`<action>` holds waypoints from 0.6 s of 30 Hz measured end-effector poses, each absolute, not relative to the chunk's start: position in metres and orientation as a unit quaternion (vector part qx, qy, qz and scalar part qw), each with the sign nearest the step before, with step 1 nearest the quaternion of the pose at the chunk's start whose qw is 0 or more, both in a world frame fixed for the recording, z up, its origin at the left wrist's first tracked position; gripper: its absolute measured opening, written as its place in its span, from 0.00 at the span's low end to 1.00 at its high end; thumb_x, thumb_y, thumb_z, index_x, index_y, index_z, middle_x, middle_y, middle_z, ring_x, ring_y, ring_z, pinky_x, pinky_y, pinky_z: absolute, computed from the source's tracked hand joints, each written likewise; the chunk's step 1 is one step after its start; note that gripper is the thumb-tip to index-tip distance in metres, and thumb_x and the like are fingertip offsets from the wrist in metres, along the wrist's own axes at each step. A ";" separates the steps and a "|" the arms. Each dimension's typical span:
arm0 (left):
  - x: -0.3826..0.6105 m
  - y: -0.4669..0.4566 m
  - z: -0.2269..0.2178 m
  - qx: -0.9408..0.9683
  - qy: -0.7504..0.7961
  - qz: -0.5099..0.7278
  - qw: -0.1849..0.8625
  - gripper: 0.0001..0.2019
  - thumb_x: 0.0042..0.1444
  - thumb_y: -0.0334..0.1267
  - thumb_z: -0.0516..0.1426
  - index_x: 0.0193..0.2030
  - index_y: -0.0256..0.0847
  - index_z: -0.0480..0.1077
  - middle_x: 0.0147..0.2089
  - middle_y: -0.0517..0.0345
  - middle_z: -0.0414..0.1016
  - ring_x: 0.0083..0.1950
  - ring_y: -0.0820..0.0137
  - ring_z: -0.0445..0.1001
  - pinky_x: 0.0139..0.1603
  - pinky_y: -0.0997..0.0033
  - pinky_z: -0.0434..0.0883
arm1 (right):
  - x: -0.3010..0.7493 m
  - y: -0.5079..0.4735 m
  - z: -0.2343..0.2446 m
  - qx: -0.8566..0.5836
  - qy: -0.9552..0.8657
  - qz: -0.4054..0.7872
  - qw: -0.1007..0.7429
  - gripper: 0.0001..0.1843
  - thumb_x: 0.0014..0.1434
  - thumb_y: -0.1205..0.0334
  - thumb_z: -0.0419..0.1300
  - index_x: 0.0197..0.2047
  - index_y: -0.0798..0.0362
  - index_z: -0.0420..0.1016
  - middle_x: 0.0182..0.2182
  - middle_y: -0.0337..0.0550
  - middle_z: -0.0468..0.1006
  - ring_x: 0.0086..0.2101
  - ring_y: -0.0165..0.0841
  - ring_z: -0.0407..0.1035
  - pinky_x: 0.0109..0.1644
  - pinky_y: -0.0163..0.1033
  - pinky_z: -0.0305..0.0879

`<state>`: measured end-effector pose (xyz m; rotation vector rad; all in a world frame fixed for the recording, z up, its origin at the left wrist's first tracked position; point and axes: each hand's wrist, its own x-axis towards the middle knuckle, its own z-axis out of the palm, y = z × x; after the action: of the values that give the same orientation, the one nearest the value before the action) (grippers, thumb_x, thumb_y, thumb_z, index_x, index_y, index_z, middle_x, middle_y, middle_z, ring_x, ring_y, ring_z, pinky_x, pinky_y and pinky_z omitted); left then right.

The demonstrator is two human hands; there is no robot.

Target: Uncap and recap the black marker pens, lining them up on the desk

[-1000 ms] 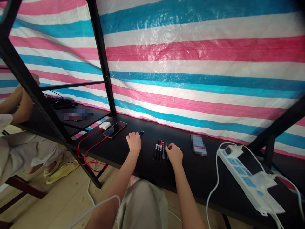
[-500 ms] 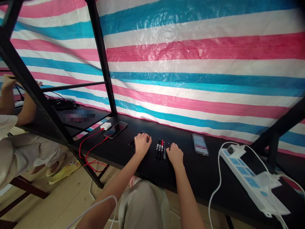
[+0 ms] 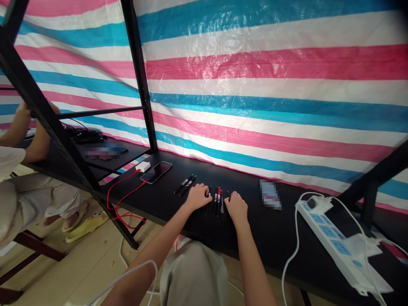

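Observation:
On the black tabletop, dark pens stand in a close row, among them a red-marked pen [image 3: 219, 195] and a slim pen with a clear part [image 3: 222, 202]. At the row's left edge, my left hand [image 3: 198, 196] has its fingers curled on a pen [image 3: 209, 192], partly hiding it. My right hand [image 3: 237, 207] is closed just right of the row, and the tip of a dark pen [image 3: 228, 194] shows at its fingers. Two more black pens [image 3: 185, 185] lie apart, left of my left hand.
A phone [image 3: 157, 172] with a red cable and a white charger [image 3: 143, 166] lies at left. To the right are a blurred packet [image 3: 270, 194] and a white power strip [image 3: 331, 238] with cables. Black frame posts [image 3: 140, 76] stand beside a striped sheet. Another person sits far left.
My left hand has moved right, from the two separate pens to the row's left edge, uncovering those two. My right hand stays beside the row. The view has shifted slightly.

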<state>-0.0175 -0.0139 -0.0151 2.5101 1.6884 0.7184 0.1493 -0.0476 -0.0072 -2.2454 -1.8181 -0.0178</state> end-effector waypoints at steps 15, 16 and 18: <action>-0.021 -0.007 -0.019 0.749 0.596 0.271 0.100 0.05 0.48 0.39 0.53 0.26 0.40 0.63 0.30 0.60 0.69 0.32 0.72 0.67 0.30 0.75 0.58 | 0.155 -0.051 -0.007 -0.772 -0.610 0.030 0.175 0.06 0.56 0.63 0.47 0.36 0.54 0.62 0.32 0.44 0.70 0.32 0.33 0.69 0.30 0.34 0.54; -0.021 -0.006 -0.019 0.746 0.597 0.276 0.107 0.06 0.48 0.39 0.53 0.26 0.40 0.64 0.29 0.60 0.69 0.32 0.73 0.67 0.29 0.75 0.57 | 0.156 -0.051 -0.007 -0.772 -0.607 0.031 0.185 0.06 0.56 0.63 0.48 0.38 0.54 0.62 0.33 0.44 0.70 0.31 0.33 0.68 0.30 0.34 0.54; -0.022 -0.006 -0.020 0.743 0.594 0.286 0.114 0.06 0.49 0.40 0.53 0.27 0.39 0.64 0.28 0.60 0.69 0.31 0.73 0.67 0.28 0.75 0.57 | 0.157 -0.052 -0.008 -0.773 -0.598 0.032 0.211 0.09 0.56 0.62 0.49 0.41 0.53 0.61 0.35 0.43 0.71 0.31 0.32 0.68 0.29 0.34 0.53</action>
<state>-0.0217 -0.0063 -0.0199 2.1788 1.7434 0.8389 0.1567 -0.0517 -0.0083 -2.1477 -1.6620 0.0890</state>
